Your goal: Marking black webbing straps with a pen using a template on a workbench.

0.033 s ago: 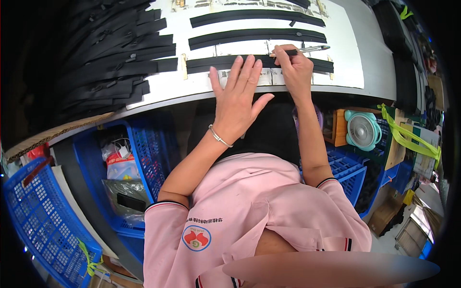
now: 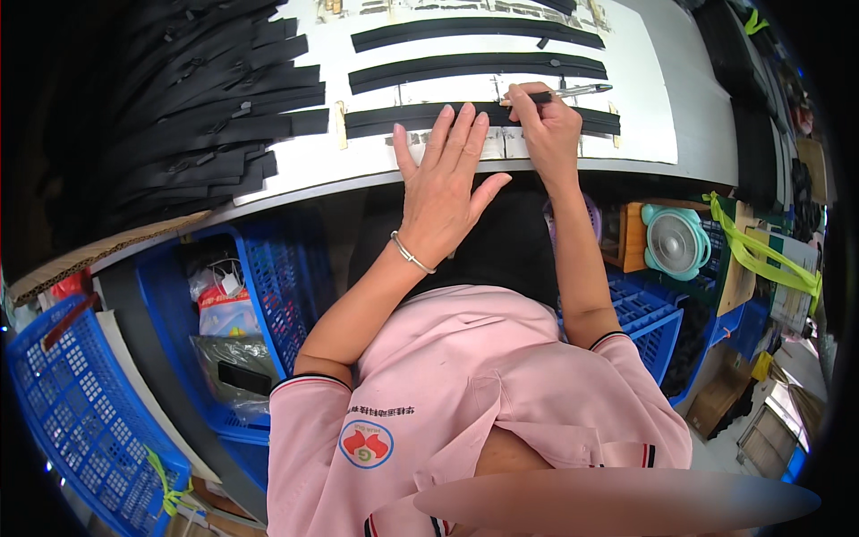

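Hardly anything moved: left fingers (image 2: 438, 134) lie spread on one black strip (image 2: 380, 121), right fingers (image 2: 528, 106) grip one pen (image 2: 586, 89).

I count one left hand (image 2: 438, 192), one right hand (image 2: 553, 134), one bracelet (image 2: 412, 254), one pen (image 2: 586, 89), one fan (image 2: 676, 243), three long black strips (image 2: 474, 67) on one white board (image 2: 644, 89), part of a fourth (image 2: 557, 4), and a heap (image 2: 179, 107) too jumbled to count.

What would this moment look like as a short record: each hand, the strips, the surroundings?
Left hand: spread flat, fingertips on the nearest black strip
Right hand: holds a pen near that strip; tip contact unclear
Strips: laid out on a white board; a pile of black strips at left
Surroundings: teal fan at right, blue basket at lower left
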Demonstrator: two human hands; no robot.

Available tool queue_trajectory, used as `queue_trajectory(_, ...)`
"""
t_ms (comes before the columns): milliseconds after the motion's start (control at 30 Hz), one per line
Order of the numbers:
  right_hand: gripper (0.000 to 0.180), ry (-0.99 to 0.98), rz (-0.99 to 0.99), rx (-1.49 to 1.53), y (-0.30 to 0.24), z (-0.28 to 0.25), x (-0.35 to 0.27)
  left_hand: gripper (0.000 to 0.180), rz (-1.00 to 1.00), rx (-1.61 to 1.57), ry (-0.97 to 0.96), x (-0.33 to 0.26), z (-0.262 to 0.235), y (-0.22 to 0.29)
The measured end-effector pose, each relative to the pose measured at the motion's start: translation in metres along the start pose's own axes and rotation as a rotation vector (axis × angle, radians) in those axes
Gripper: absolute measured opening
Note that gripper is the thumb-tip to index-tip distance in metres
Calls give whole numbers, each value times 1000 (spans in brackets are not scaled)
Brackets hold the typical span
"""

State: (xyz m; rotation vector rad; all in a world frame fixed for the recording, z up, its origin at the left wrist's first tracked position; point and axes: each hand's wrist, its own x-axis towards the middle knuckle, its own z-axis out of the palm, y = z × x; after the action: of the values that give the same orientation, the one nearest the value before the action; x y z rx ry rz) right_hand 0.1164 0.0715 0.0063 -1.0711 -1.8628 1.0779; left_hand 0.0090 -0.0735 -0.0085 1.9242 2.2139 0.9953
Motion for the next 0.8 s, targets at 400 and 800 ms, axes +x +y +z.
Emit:
queue_trajectory(400,17,36,-107,-10,14,-2,1,67,-22,44,-27,2,8,1)
queue_trajectory(800,19,-34,-212,-56,22,-5,1,65,-11,89,-14,3,11,2)
